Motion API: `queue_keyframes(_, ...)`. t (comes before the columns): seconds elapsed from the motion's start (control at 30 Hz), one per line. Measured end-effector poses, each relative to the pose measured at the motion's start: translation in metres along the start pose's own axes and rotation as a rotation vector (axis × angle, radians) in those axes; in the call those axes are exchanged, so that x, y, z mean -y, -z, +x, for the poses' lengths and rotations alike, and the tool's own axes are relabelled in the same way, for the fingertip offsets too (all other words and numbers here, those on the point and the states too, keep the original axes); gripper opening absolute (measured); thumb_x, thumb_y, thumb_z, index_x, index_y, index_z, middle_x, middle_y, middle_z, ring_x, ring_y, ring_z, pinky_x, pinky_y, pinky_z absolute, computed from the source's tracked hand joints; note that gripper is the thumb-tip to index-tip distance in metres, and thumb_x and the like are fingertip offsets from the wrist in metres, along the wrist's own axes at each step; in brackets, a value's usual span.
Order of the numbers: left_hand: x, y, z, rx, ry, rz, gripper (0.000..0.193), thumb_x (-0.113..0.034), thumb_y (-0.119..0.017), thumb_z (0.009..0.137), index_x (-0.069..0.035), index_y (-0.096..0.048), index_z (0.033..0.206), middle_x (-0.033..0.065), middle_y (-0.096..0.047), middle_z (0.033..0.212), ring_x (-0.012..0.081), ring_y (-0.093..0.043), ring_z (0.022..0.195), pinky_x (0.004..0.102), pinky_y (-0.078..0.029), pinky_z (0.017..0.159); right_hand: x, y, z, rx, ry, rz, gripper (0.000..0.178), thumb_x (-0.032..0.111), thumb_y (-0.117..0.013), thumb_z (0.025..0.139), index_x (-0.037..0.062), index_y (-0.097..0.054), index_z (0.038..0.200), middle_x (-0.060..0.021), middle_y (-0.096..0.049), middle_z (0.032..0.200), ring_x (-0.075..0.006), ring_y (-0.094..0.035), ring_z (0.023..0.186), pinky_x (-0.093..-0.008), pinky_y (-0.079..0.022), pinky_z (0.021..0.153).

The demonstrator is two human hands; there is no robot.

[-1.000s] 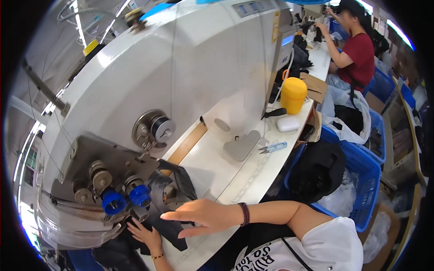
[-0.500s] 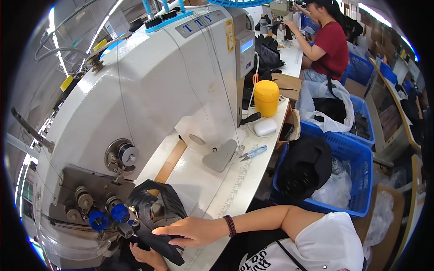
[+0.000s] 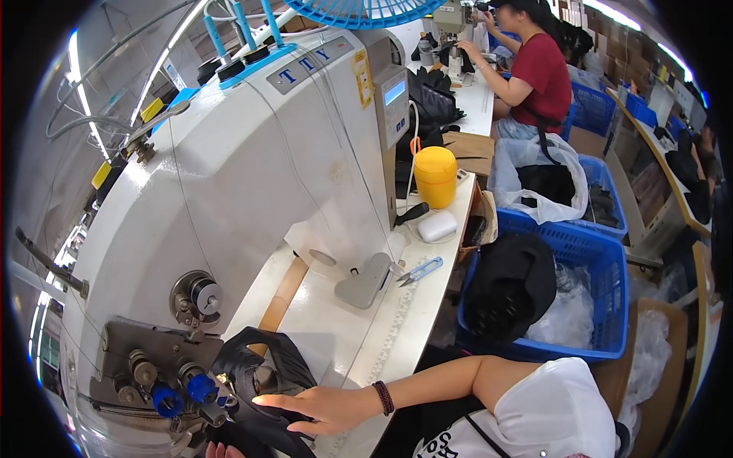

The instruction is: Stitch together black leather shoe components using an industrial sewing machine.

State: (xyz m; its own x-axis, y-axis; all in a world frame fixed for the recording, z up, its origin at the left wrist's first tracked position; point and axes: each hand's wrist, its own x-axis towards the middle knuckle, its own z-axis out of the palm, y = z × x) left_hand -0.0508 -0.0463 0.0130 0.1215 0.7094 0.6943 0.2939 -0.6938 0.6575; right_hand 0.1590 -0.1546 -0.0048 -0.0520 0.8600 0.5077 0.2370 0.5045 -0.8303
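A black, leather-like sewn piece [image 3: 284, 365] with a curved, open shape lies under the head of a large white sewing machine [image 3: 252, 160]. My right hand [image 3: 328, 410] rests on its near side with fingers stretched out and apart. At the lower edge of the picture, only the fingertips of my left hand [image 3: 223, 451] show, pointing up beside dark material; the rest of that hand is cut off. Just left of the piece are the machine's blue tension knobs [image 3: 200, 388]. The needle area is partly hidden by the metal parts.
Blue-handled thread snips [image 3: 421, 271] lie on the white table [image 3: 397, 320], near a white oval object [image 3: 437, 226] and a yellow lidded container [image 3: 436, 177]. Blue crates [image 3: 595, 320] with black items and plastic bags stand at the right. A co-worker in a red shirt [image 3: 540, 72] sits beyond.
My left hand has dropped lower, nearly out of the picture. My right hand stays on the black piece, almost in place. The whole view has shifted slightly.
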Motion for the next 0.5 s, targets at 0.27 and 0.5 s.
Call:
queue_keyframes(0.27, -0.074, -0.011, -0.012, 0.763, -0.323, 0.331, 0.106, -0.042, -0.079, 0.054, -0.004, -0.024, 0.136, 0.0247, -0.013, 0.141, 0.0415, -0.016, 0.130, 0.0505, -0.019, 0.102, 0.004, -0.010, 0.001, -0.111, -0.063, 0.111, 0.068, 0.028, -0.043, 0.091, 0.0059, 0.000, 0.139, -0.0241, -0.041, 0.124, -0.0315, -0.055, 0.090, -0.0362, -0.043, 0.078)
queue_keyframes(0.5, -0.061, -0.034, -0.031, 0.473, -0.494, 0.594, 0.051, -0.009, -0.049, 0.080, 0.002, -0.037, 0.129, 0.0223, -0.032, 0.135, 0.0403, -0.024, 0.128, 0.0517, -0.019, 0.102, -0.003, -0.023, 0.000, -0.276, -0.169, 0.448, 0.062, 0.020, -0.047, 0.090, 0.0027, -0.012, 0.138, -0.0140, -0.023, 0.140, -0.0251, -0.027, 0.128, -0.0352, -0.031, 0.099)
